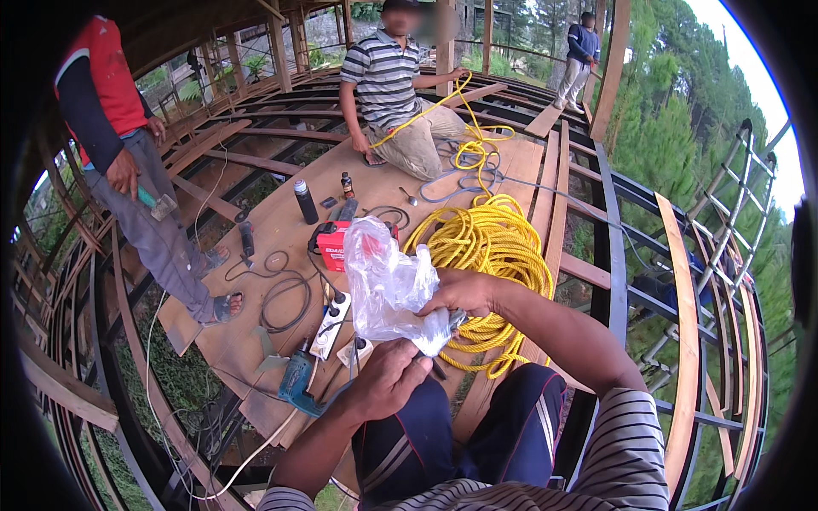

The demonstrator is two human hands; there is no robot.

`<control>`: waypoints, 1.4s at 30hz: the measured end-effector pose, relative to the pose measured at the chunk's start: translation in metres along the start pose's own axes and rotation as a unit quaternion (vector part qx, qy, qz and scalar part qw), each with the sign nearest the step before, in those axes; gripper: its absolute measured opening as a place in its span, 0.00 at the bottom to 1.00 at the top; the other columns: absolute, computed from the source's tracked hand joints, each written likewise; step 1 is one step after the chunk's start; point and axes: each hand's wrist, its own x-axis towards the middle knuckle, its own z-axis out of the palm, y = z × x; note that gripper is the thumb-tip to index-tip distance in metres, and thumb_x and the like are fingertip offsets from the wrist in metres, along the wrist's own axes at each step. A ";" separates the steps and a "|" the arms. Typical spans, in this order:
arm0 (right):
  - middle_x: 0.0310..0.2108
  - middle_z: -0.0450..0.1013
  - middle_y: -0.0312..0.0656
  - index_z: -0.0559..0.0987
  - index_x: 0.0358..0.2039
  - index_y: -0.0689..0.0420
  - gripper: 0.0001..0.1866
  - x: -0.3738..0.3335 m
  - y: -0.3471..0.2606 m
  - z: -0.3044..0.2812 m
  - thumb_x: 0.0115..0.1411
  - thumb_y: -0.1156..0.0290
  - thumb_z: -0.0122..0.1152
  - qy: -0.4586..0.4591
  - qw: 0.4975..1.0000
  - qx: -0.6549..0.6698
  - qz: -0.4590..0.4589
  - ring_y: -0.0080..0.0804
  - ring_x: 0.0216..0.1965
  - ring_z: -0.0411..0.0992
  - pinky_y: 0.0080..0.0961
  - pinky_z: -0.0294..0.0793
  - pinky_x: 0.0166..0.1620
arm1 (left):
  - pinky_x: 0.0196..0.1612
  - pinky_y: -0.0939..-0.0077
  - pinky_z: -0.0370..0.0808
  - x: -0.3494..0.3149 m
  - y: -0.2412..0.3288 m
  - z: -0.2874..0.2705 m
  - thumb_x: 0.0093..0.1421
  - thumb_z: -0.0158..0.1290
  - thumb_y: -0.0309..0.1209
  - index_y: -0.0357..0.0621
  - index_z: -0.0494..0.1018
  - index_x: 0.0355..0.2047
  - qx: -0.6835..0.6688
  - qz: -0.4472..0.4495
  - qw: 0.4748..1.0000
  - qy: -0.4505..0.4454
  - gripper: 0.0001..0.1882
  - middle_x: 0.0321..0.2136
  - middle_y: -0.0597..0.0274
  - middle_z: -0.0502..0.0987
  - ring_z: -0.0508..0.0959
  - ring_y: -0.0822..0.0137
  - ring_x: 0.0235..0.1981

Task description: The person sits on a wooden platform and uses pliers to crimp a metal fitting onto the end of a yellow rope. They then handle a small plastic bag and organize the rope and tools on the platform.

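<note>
A crumpled clear plastic bag is held up in front of my knees. My right hand is closed on its right side, fingers curled into the plastic. My left hand pinches the bag's lower end; whether something small lies inside it there I cannot tell. Just beyond the bag is a red machine, partly covered by it. A big coil of yellow rope lies to the right of the bag. Close to my left wrist are a teal power drill and a white power strip with plugs in it.
Boards rest on open dark beams with gaps to the ground. A seated person handles the rope's end. Someone standing at left holds a hammer. A black bottle, loose cables and a ladder are around.
</note>
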 end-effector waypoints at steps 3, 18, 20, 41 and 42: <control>0.27 0.77 0.40 0.77 0.46 0.63 0.14 0.014 0.054 -0.004 0.61 0.73 0.62 -0.060 0.992 0.078 0.076 0.24 0.24 0.76 0.18 0.73 0.21 | 0.30 0.61 0.75 -0.012 -0.002 0.004 0.62 0.60 0.34 0.34 0.72 0.37 0.203 0.011 0.978 0.040 0.15 0.26 0.50 0.75 0.79 0.50 0.27; 0.72 0.45 0.53 0.46 0.72 0.58 0.64 -0.062 0.029 0.007 0.46 0.52 0.79 0.328 0.867 -0.121 -0.354 0.49 0.71 0.50 0.50 0.52 0.69 | 0.28 0.80 0.69 -0.013 -0.001 -0.021 0.66 0.55 0.30 0.35 0.77 0.39 0.081 -0.063 0.980 0.169 0.09 0.22 0.67 0.75 0.72 0.78 0.24; 0.57 0.67 0.53 0.70 0.59 0.59 0.38 -0.082 0.012 0.026 0.49 0.66 0.76 0.402 0.687 -0.336 -0.503 0.49 0.57 0.68 0.43 0.70 0.55 | 0.26 0.82 0.65 -0.012 0.007 -0.027 0.67 0.54 0.30 0.35 0.77 0.41 0.043 -0.089 0.983 0.152 0.10 0.21 0.71 0.73 0.68 0.81 0.23; 0.30 0.74 0.28 0.80 0.42 0.63 0.13 -0.052 0.044 0.066 0.70 0.65 0.57 -0.017 0.987 0.066 -0.148 0.13 0.29 0.67 0.18 0.68 0.33 | 0.23 0.86 0.53 -0.025 -0.011 -0.049 0.70 0.51 0.33 0.39 0.75 0.41 -0.176 -0.149 0.964 0.130 0.09 0.19 0.77 0.63 0.57 0.86 0.21; 0.26 0.71 0.29 0.78 0.39 0.64 0.14 -0.060 0.039 0.070 0.71 0.65 0.56 0.020 0.985 0.013 -0.170 0.14 0.27 0.65 0.19 0.67 0.32 | 0.24 0.85 0.58 -0.026 -0.024 -0.049 0.69 0.53 0.35 0.38 0.78 0.43 -0.114 -0.146 0.973 0.139 0.12 0.20 0.77 0.67 0.61 0.84 0.21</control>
